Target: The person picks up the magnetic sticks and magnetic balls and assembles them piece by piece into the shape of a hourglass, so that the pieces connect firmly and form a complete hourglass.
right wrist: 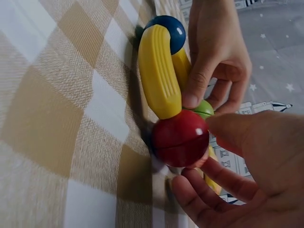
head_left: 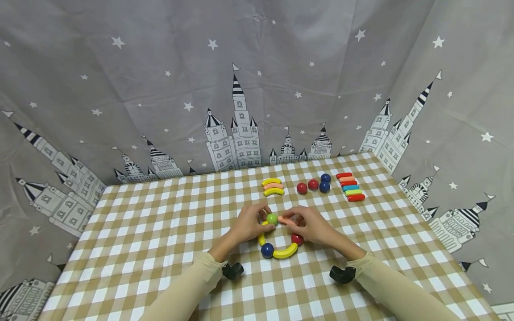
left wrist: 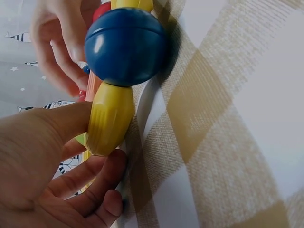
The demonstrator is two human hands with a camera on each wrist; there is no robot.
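Note:
Together my hands hold a ring of toy balls and curved rods on the checked tablecloth. The left hand (head_left: 250,221) pinches around the green ball (head_left: 272,218), beside the end of a yellow curved rod (left wrist: 111,116). At the far side of the ring, my right hand (head_left: 311,224) pinches a peach curved rod (head_left: 286,220), one end at the green ball. Nearest me are the dark blue ball (head_left: 267,250) and a second yellow curved rod (head_left: 285,251), joined to the red ball (right wrist: 180,137) by the right hand. Fingers partly hide the joints at the peach rod.
Behind the hands lie several curved rods (head_left: 273,191), yellow and peach. Loose red balls (head_left: 302,188) and blue balls (head_left: 325,187) stand to their right, then a row of coloured straight rods (head_left: 356,197). A grey castle-print curtain (head_left: 176,102) hangs behind the table.

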